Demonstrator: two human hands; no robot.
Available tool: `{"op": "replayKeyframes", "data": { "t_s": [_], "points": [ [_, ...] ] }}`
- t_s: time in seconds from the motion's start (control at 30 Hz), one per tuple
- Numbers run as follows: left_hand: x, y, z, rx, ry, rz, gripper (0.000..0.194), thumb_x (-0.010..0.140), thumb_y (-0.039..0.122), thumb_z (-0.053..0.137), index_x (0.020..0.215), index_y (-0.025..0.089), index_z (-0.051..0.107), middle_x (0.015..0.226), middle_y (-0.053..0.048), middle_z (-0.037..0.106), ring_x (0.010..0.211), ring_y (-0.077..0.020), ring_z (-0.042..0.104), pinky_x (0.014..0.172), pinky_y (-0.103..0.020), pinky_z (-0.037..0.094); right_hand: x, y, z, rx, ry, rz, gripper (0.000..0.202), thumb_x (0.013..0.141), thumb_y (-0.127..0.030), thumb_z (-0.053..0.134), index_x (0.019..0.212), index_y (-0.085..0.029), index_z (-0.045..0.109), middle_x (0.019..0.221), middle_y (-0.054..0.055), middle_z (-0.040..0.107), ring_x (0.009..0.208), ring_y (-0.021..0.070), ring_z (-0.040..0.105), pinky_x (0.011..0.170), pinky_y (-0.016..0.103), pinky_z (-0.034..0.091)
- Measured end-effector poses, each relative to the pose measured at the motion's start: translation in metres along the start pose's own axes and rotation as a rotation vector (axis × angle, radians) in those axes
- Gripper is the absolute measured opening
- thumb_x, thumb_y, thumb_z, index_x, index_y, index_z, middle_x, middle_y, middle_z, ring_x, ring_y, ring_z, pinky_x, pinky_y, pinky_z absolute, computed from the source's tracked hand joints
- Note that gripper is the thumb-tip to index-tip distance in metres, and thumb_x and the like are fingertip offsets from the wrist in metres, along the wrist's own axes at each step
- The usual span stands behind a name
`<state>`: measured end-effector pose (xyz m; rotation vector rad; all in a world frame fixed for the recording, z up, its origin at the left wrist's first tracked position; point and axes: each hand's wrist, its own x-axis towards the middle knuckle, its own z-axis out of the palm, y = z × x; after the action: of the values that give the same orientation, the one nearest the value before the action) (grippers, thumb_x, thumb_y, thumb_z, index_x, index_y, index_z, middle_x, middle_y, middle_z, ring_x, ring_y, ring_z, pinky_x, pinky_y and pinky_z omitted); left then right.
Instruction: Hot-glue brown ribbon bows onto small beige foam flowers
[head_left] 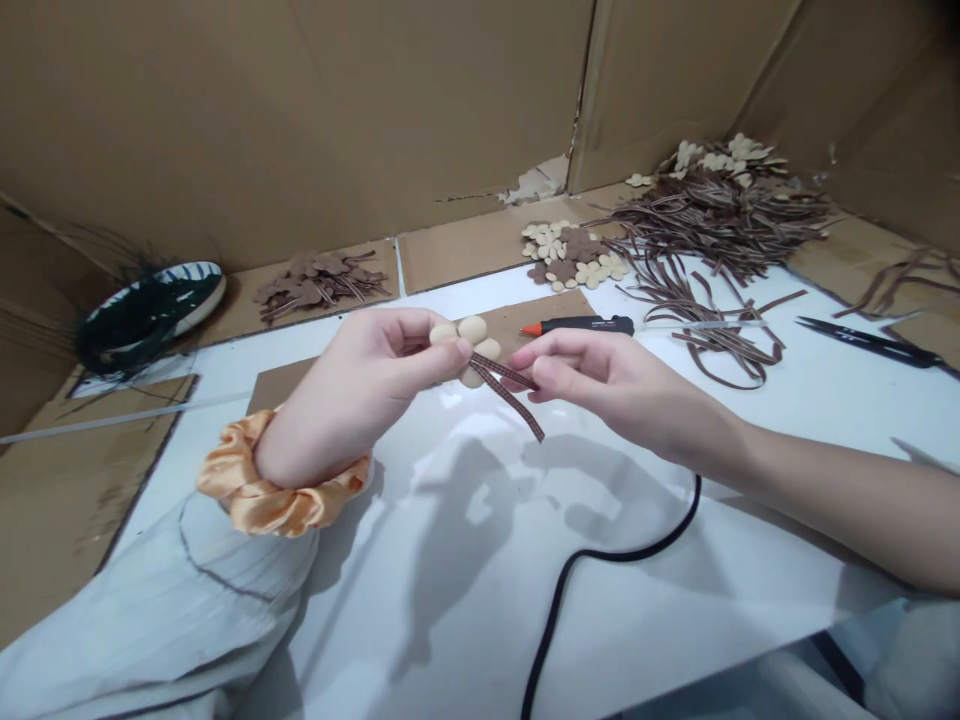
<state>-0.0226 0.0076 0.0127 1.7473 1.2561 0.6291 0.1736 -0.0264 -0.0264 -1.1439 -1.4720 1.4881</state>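
Jutting from left hand (pixel 367 370), cream flower (pixel 474 330)

flower (pixel 473 329): matt, smooth | ribbon (pixel 515 403): woven cloth | scrunchie (pixel 289 507): glossy cloth | wall (pixel 300 120): matt cardboard | tabletop (pixel 465 650): glossy

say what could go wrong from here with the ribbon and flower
The ribbon might slip on the beige flower if the left hand loosens its pinch. The right hand could brush the orange-tipped black tool lying just behind it. The black cable, curving out from under the right forearm, might catch on it.
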Motion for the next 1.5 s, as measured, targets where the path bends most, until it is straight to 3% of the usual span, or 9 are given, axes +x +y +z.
{"op": "replayKeyframes", "data": {
  "t_s": [0.13, 0.27, 0.43, 0.67, 0.83, 1.07, 1.27, 1.37, 1.5],
  "points": [
    [-0.002, -0.001, 0.009, -0.044, -0.091, 0.008, 0.021, 0.079, 0.032, 0.062, 0.064, 0.016, 0.062, 0.07, 0.0, 0.069, 0.069, -0.0139, 0.063, 0.067, -0.022, 0.048, 0.0, -0.001, 0.003, -0.009, -0.036, -0.002, 0.02, 0.078, -0.03, 0.068, 0.091, -0.016, 0.061, 0.083, 0.002, 0.069, 0.075, 0.0121, 0.061, 0.061, 0.021, 0.047],
    [-0.003, 0.001, 0.01, -0.098, -0.226, 0.014, 0.022, 0.082, 0.036, 0.061, 0.07, 0.017, 0.062, 0.078, -0.002, 0.071, 0.078, -0.0165, 0.065, 0.073, -0.025, 0.05, 0.0, 0.0, 0.002, -0.028, -0.048, 0.033, 0.014, 0.083, -0.031, 0.061, 0.083, -0.016, 0.059, 0.078, 0.001, 0.068, 0.052, 0.0069, 0.049, 0.047, 0.021, 0.038],
    [-0.003, 0.005, 0.006, -0.007, -0.168, 0.028, 0.025, 0.085, 0.039, 0.057, 0.079, 0.017, 0.067, 0.084, -0.004, 0.072, 0.08, -0.0169, 0.065, 0.075, -0.025, 0.049, 0.001, 0.001, 0.0, 0.01, -0.031, 0.073, 0.015, 0.084, -0.031, 0.059, 0.081, -0.016, 0.059, 0.079, 0.003, 0.069, 0.049, 0.0066, 0.047, 0.043, 0.021, 0.036],
    [-0.003, 0.001, 0.008, 0.11, -0.165, 0.035, 0.025, 0.081, 0.04, 0.059, 0.073, 0.016, 0.063, 0.079, -0.003, 0.071, 0.075, -0.0169, 0.063, 0.066, -0.025, 0.047, -0.001, 0.0, 0.001, 0.006, -0.032, 0.103, 0.018, 0.083, -0.034, 0.062, 0.084, -0.017, 0.059, 0.077, 0.001, 0.071, 0.06, 0.0093, 0.057, 0.051, 0.021, 0.04],
    [-0.004, 0.003, 0.01, 0.104, -0.06, 0.046, 0.022, 0.082, 0.033, 0.056, 0.069, 0.016, 0.061, 0.074, -0.002, 0.07, 0.073, -0.0159, 0.064, 0.067, -0.023, 0.046, 0.0, -0.001, 0.002, -0.028, -0.084, 0.107, 0.015, 0.08, -0.031, 0.066, 0.082, -0.017, 0.063, 0.074, 0.001, 0.071, 0.08, 0.0141, 0.065, 0.073, 0.024, 0.045],
    [-0.002, 0.007, 0.008, 0.093, 0.064, 0.064, 0.019, 0.079, 0.026, 0.058, 0.063, 0.016, 0.058, 0.072, -0.002, 0.069, 0.075, -0.017, 0.065, 0.066, -0.023, 0.047, 0.002, 0.003, 0.002, 0.022, -0.247, 0.143, 0.009, 0.08, -0.024, 0.064, 0.083, -0.017, 0.065, 0.079, 0.001, 0.072, 0.081, 0.0148, 0.066, 0.08, 0.028, 0.046],
    [0.002, -0.004, -0.004, 0.045, 0.103, 0.054, 0.021, 0.078, 0.033, 0.06, 0.065, 0.017, 0.057, 0.075, -0.001, 0.068, 0.079, -0.0173, 0.065, 0.068, -0.022, 0.048, 0.004, 0.004, -0.003, 0.031, -0.193, 0.172, 0.041, 0.09, -0.049, 0.047, 0.092, -0.015, 0.07, 0.09, 0.008, 0.075, 0.095, 0.0201, 0.066, 0.092, 0.036, 0.044],
    [0.003, -0.005, -0.007, 0.029, 0.059, 0.046, 0.02, 0.078, 0.034, 0.061, 0.069, 0.018, 0.059, 0.074, 0.0, 0.068, 0.076, -0.0159, 0.064, 0.064, -0.02, 0.046, 0.005, 0.004, -0.003, 0.09, -0.109, 0.143, 0.051, 0.092, -0.056, 0.038, 0.092, -0.015, 0.07, 0.099, 0.009, 0.073, 0.102, 0.021, 0.064, 0.093, 0.036, 0.044],
    [-0.001, 0.0, -0.003, 0.053, -0.071, 0.073, 0.019, 0.079, 0.035, 0.063, 0.07, 0.018, 0.063, 0.076, 0.0, 0.068, 0.078, -0.0165, 0.065, 0.068, -0.023, 0.048, 0.003, 0.005, -0.003, 0.098, -0.128, 0.061, 0.032, 0.089, -0.045, 0.053, 0.101, -0.018, 0.067, 0.11, 0.006, 0.07, 0.109, 0.0186, 0.06, 0.094, 0.032, 0.043]
  ]
}}
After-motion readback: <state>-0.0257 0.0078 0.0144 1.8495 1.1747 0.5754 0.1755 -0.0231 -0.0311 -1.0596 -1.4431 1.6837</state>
